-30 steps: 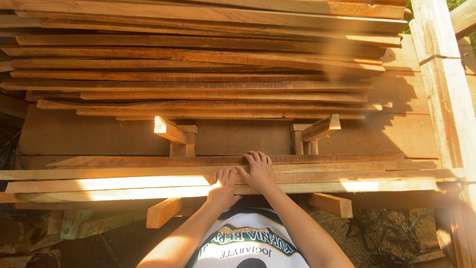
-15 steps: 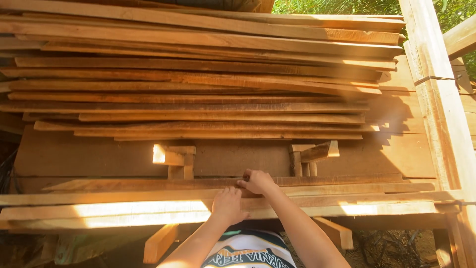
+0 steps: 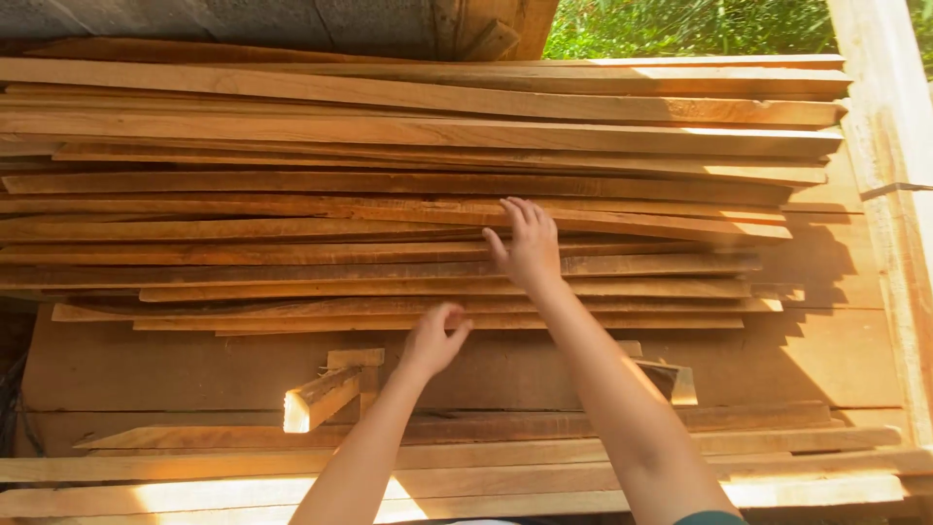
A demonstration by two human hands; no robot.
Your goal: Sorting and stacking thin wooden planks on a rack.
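Note:
A tall stack of long, thin wooden planks (image 3: 292, 185) fills the head view, lying crosswise in front of me. My right hand (image 3: 528, 243) lies flat with fingers spread on the edges of planks in the middle of the stack. My left hand (image 3: 434, 337) hovers lower, fingers loosely curled and apart, just at the bottom planks of the stack; it holds nothing. Below both hands, more planks (image 3: 486, 457) lie on a nearer, lower level.
A short wooden block (image 3: 321, 397) sticks out toward me under the stack, and another block (image 3: 671, 381) sits right of my arm. A thick upright wooden post (image 3: 889, 146) stands at the right. Green foliage (image 3: 680, 24) shows behind the stack.
Both hands have lifted off the near lower planks and reached up and forward to the stack. The right hand went higher. The camera tilted upward.

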